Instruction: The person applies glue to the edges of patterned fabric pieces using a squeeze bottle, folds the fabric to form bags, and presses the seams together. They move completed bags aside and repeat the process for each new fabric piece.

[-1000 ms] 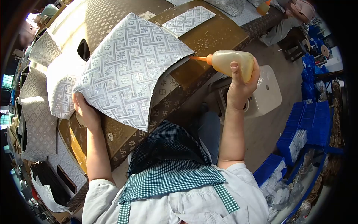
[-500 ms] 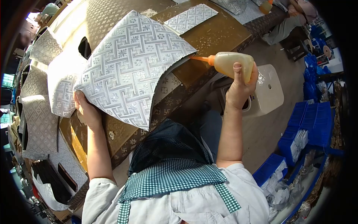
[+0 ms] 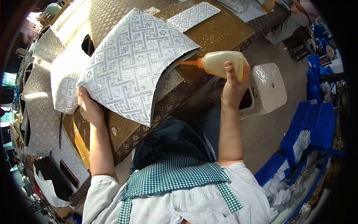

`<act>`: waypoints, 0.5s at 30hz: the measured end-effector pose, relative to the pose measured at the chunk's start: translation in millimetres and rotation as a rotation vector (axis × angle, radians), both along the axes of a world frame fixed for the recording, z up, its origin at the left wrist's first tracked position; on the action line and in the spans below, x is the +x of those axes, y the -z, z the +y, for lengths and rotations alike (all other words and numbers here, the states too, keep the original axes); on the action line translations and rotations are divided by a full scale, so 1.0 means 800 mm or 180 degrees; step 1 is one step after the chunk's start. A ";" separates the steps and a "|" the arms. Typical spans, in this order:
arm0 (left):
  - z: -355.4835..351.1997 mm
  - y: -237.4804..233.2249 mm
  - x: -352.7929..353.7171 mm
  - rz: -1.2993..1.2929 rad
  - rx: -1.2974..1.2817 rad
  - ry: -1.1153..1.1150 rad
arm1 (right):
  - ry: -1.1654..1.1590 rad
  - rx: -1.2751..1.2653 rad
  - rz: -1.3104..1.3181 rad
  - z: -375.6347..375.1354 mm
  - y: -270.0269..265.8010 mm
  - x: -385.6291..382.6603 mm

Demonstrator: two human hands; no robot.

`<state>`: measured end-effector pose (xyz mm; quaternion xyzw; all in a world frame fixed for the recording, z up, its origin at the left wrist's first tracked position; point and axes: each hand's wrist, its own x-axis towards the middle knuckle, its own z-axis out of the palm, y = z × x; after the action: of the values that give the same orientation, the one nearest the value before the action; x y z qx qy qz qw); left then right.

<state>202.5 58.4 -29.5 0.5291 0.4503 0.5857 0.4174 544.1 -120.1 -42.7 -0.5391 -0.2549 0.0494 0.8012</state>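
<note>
panel [image 3: 128,67] lies ahead, between the hands; left hand [image 3: 90,107] nearer, gripping its left corner. right hand [image 3: 234,92], apart, clasps bottle [image 3: 217,61], long axis crosswise, nozzle [image 3: 191,63] pointing left at panel's right edge.

Workshop, working interior, several stations. Shown by: one bench [image 3: 128,140], its patterned covering overlaid with a brown board [image 3: 223,31], scuffed and littered with specks; one large patterned panel [image 3: 126,63], plus a loose patterned strip [image 3: 194,15] and shaped pieces [image 3: 41,123] in like material; one squeeze bottle [image 3: 223,64], orange nozzle, with a second bottle [image 3: 268,6] farther off; blue bins [image 3: 317,121], stacked, with clear plastic bags [image 3: 279,192]; one pale plastic stool [image 3: 269,87]; one checked apron [image 3: 175,175], worn; another person [image 3: 285,30], seated beyond; plain grey floor [image 3: 261,138].
</note>
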 end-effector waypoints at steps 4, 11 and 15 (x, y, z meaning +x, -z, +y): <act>-0.007 -0.010 0.009 0.0427 0.0109 -0.0196 | -0.0108 -0.0070 0.0024 0.001 -0.002 -0.012; -0.002 0.000 0.004 0.0344 0.0099 -0.0173 | -0.0219 -0.0146 0.0006 -0.003 0.006 -0.026; 0.003 0.005 -0.001 0.0398 0.0163 -0.0144 | -0.0264 -0.0221 0.0034 -0.005 0.010 -0.035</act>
<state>202.1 60.7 -33.8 0.5648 0.4723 0.5721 0.3614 516.0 -123.9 -50.9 -0.5553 -0.2709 0.0942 0.7806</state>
